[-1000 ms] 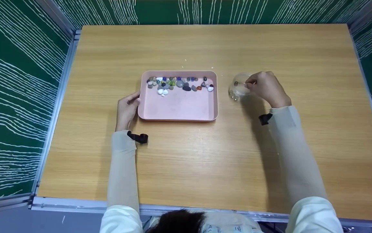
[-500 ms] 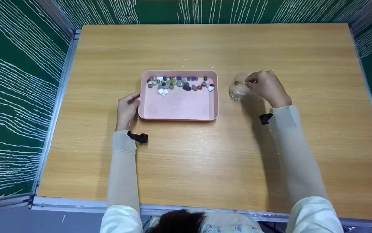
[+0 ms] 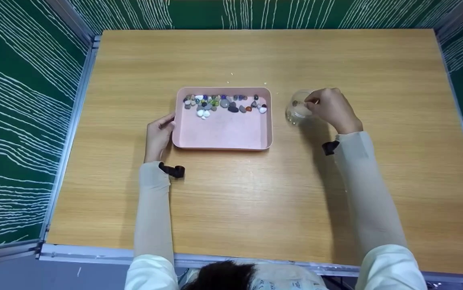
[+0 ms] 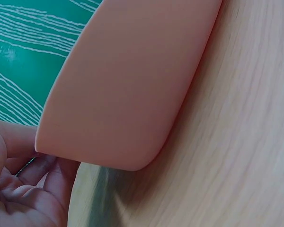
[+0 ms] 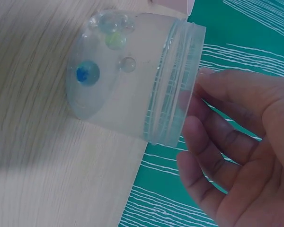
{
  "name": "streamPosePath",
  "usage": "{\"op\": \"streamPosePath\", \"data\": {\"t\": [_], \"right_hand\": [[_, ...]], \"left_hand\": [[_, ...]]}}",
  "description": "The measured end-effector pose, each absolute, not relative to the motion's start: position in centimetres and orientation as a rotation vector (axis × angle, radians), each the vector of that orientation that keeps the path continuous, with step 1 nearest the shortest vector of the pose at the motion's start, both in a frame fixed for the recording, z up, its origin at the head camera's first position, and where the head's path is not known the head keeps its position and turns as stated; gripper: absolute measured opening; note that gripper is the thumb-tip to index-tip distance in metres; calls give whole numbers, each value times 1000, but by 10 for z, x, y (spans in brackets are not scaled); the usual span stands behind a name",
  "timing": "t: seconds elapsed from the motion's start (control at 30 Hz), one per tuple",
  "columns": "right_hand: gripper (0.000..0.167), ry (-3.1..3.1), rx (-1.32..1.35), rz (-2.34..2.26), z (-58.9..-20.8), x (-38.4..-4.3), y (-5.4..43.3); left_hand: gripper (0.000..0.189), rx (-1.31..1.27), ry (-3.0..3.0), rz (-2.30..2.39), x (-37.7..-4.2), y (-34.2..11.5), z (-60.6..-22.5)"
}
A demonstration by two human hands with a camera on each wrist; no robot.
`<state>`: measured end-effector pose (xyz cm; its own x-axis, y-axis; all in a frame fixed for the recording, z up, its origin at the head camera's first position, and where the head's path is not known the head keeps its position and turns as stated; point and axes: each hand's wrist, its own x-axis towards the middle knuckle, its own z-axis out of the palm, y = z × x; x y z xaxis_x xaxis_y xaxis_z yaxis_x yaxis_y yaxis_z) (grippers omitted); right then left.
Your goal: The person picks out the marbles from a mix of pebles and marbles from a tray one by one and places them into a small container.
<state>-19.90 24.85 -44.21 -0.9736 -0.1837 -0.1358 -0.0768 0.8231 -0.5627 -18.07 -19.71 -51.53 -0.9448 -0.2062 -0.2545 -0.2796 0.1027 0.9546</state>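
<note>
My left hand holds the left side of a shallow pink tray, its fingers at the wall and rim. In the left wrist view the fingers are curled by the tray's corner and partly hidden behind it. Glass marbles and pebbles lie along the far half of the tray. To the tray's right, my right hand pinches the rim of a clear plastic jar with a threaded neck. Several marbles sit low in the jar, one with a blue core and one yellow-green.
The wooden table has tiny pale specks beyond the tray. Green panels with white lines stand along its back and sides. A metal rail borders the near edge, where the person's head shows.
Marbles at the jar's lower left show less distinctly than a second ago, and the jar's near edge looks slightly shifted. Both hands and the tray keep their places.
</note>
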Motion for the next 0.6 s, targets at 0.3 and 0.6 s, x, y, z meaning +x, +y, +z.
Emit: {"op": "streamPosePath", "data": {"t": [0.3, 0.6], "right_hand": [[21, 2821, -210, -868, -441, -199, 247], [21, 2800, -239, -924, -439, -204, 240]], "left_hand": [[35, -510, 2291, 1989, -180, -197, -514], [36, -520, 2289, 1977, -180, -197, -513]]}}
